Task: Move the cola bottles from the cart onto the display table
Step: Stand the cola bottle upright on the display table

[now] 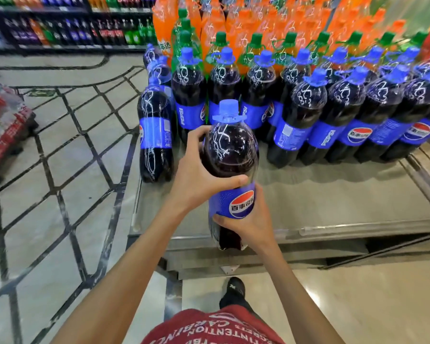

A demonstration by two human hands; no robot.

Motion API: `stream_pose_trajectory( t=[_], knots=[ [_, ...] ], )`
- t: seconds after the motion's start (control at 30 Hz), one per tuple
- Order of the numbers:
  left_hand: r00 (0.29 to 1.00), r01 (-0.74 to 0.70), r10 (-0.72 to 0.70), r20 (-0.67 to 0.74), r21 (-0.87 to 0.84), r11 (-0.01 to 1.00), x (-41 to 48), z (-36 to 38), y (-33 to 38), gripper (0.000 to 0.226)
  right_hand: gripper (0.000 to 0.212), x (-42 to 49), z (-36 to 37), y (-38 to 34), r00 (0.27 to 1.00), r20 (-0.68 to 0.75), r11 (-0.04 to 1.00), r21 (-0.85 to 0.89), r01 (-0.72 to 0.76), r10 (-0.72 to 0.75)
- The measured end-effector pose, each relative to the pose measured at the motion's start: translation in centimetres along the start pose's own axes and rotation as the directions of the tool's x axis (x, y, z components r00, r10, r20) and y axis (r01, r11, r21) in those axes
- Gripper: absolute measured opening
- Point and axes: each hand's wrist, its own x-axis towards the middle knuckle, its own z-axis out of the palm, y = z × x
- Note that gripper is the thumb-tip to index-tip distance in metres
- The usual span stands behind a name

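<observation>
— Supermarket aisle, pale stone floor (60,170) crossed by dark lines. What stands in the middle?
— A low pale display table with metal edging (333,194). At its near edge a person holds a large clear plastic cola bottle with a blue cap and blue label (230,150), upright.
— Both hands on it?
— Yes. The left hand (196,175) wraps round the bottle's dark shoulder, thumb lying across the front just above the label. The right hand (255,219) clasps the label band from the right, fingertips curled beneath the round logo.
— Is it set down on the table?
— I cannot tell. Its base shows over the table's front rim, but whether it rests there is unclear.
— What else is on the table?
— Rows of the same blue-capped cola bottles (343,115) fill its middle and right, packed touching one another. One more cola bottle (155,137) stands at the table's left edge. Toward the far side come green-capped bottles (256,43), then tall orange soda bottles (246,18).
— And off the table?
— Beyond its far left corner, blurred dark shelves of drinks (60,28). Well to its left, shrink-wrapped red packs (3,120). Below its near edge, a black shoe (235,289) and a red printed garment (209,326).
</observation>
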Motion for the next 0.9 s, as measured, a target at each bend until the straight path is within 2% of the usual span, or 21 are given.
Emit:
stream_pose_trajectory(
  t=[0.2, 0.43, 0.6, 0.83, 0.9],
  knots=[
    [0.999, 0.034, -0.036, 0.041, 0.036, 0.999, 6.2, 3.6, -1.2, 0.103, 0.105, 7.6, -2.6, 1.9, 1.0, 0.002, 0.999, -0.039, -0.027, 0.028],
    [0.998, 0.042, -0.043, 0.053, 0.027, 0.999, 11.1, 6.5, -2.7, 0.102, 0.105, 14.0, -4.3, 3.7, 0.999, 0.031, 0.995, -0.1, -0.015, 0.019],
    [0.991, 0.033, -0.041, 0.129, 0.061, 0.998, 13.3, 7.3, -4.1, 0.105, 0.097, 16.7, -4.0, 4.9, 1.0, -0.002, 0.994, -0.107, -0.021, 0.021],
    [0.975, -0.027, 0.002, 0.221, 0.11, 0.994, 16.5, 7.6, -4.9, 0.11, 0.111, 19.1, -3.1, 5.3, 0.995, -0.073, 0.996, -0.062, -0.065, 0.061],
    [0.968, -0.038, 0.011, 0.251, 0.102, 0.994, 17.1, 7.6, -5.1, 0.109, 0.108, 19.7, -2.9, 5.1, 0.992, -0.099, 0.995, -0.054, -0.085, 0.08]
  ],
)
